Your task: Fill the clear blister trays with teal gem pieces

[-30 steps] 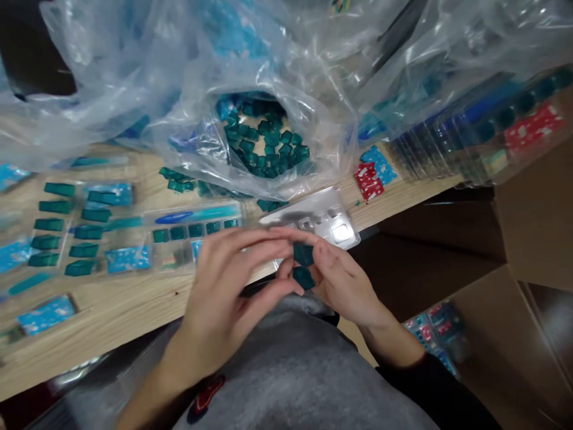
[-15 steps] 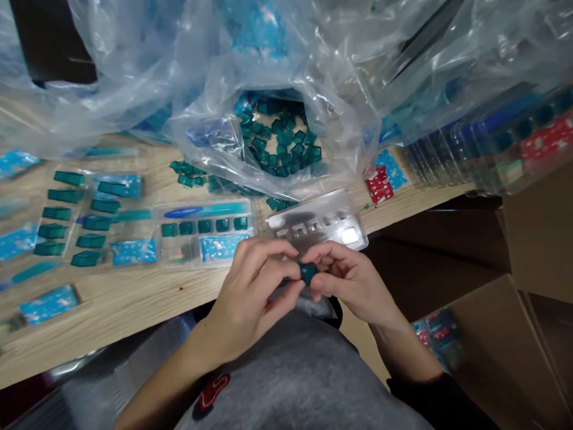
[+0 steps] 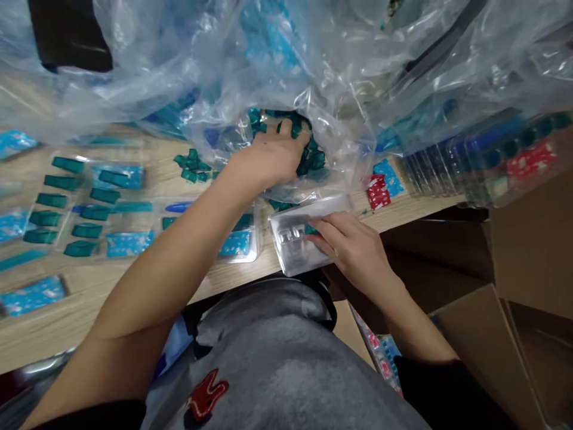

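wooden table (image 3: pixel 101 280): filled trays (image 3: pixel 237 243), plastic bags (image 3: pixel 322 89)

Nothing legible is showing anywhere: no word, number or brand name is coming through. The blue printed cards (image 3: pixel 128 243) lying on the desk (image 3: pixel 111 295) and the red card (image 3: pixel 377 192) near its edge are carrying white markings that are blurring into specks. A red emblem (image 3: pixel 206 395) is sitting on the grey sweatshirt (image 3: pixel 286 358), reading as a shape only, not as letters.

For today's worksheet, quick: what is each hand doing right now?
Left hand: in the bag on teal pieces; grip unclear.
Right hand: touching a piece in the tray; grip unclear.
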{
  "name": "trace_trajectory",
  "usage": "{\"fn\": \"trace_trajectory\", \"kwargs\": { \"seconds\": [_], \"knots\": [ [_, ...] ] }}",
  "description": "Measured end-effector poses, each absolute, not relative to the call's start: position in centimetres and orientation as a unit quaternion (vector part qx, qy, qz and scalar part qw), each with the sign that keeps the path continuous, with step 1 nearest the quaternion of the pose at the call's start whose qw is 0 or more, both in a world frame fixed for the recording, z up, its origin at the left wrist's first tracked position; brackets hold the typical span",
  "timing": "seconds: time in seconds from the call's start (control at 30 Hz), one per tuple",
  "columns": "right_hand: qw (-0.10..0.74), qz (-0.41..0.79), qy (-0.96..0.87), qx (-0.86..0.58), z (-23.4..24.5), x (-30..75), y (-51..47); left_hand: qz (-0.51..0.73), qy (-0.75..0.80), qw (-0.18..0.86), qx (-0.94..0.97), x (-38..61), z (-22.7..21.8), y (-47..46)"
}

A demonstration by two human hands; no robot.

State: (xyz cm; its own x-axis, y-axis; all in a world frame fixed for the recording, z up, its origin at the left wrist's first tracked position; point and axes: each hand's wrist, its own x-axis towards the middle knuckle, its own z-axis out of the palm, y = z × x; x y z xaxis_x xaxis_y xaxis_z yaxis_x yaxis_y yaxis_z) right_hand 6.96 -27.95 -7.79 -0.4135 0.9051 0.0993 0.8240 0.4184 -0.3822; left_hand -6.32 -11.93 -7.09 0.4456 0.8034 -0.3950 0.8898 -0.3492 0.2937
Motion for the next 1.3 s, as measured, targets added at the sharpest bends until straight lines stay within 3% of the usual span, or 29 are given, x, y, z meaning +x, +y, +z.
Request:
{"fn": "trace_trajectory", "kwargs": {
  "seconds": [0.13, 0.47, 0.53, 0.6, 0.7, 0.77, 0.9, 1.07, 1.3],
  "knots": [
    [0.097, 0.099, -0.841, -0.523, -6.6, 7.8, -28.2, -0.087, 0.519, 0.239, 0.816, -6.6, -7.8, -12.5],
    [0.063, 0.198, -0.815, -0.541, -8.9, 6.8, -27.1, -0.077, 0.435, 0.243, 0.864, -7.1, -8.8, -11.8],
    [0.105, 0.244, -0.796, -0.544, -8.6, 7.0, -27.0, -0.05, 0.431, 0.25, 0.866, -7.3, -9.3, -11.6],
    [0.208, 0.321, -0.731, -0.565, -7.9, 7.5, -27.1, -0.015, 0.43, 0.262, 0.864, -7.7, -9.6, -11.4],
    [0.401, 0.459, -0.52, -0.599, -7.3, 8.2, -27.5, 0.014, 0.426, 0.26, 0.866, -8.2, -9.8, -11.3],
    [0.472, 0.556, -0.364, -0.579, -7.2, 8.4, -27.9, -0.005, 0.428, 0.251, 0.868, -8.1, -9.8, -11.4],
    [0.51, 0.662, -0.181, -0.519, -7.3, 8.0, -28.3, -0.037, 0.432, 0.242, 0.868, -7.4, -9.7, -11.6],
    [0.507, 0.715, -0.151, -0.458, -6.2, 6.9, -28.4, 0.006, 0.446, 0.234, 0.864, -8.5, -7.1, -11.5],
    [0.475, 0.796, -0.131, -0.351, -4.8, 3.6, -26.2, 0.186, 0.359, 0.462, 0.789, -13.0, -0.6, -17.5]
  ]
}}
